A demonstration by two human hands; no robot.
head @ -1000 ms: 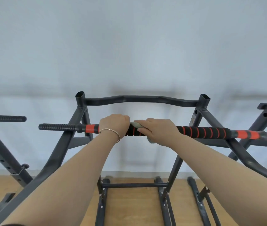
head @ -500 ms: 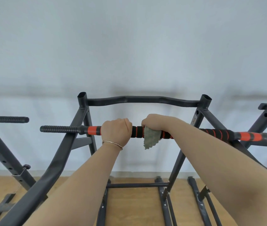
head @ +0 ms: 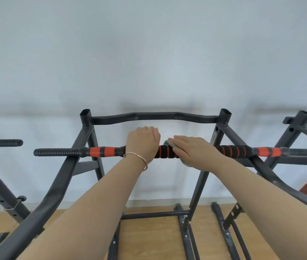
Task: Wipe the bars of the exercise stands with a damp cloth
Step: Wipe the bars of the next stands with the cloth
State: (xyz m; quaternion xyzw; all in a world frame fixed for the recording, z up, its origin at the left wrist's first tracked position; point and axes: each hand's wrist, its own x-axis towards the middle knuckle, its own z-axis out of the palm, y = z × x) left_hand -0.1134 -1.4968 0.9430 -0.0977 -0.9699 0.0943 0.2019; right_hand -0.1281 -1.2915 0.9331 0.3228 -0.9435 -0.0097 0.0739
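A black bar with orange bands (head: 100, 151) runs across the dark exercise stand (head: 68, 166) in front of me. My left hand (head: 142, 142), with a thin bracelet on the wrist, is closed around the bar near its middle. Just to the right, my right hand (head: 194, 149) lies flat over the bar's striped foam and presses a grey-green cloth (head: 167, 143) onto it. Only the cloth's edges show above and below the fingers.
A curved black rear bar (head: 154, 117) joins the stand's two uprights behind my hands. Other stands stand at the left (head: 0, 143) and right (head: 302, 119). A pale wall is close behind, and a wooden floor (head: 149, 237) lies below.
My right hand has rolled from a curled grip with the cloth hanging below the bar to lying flat on top, covering the cloth. The left hand keeps its grip.
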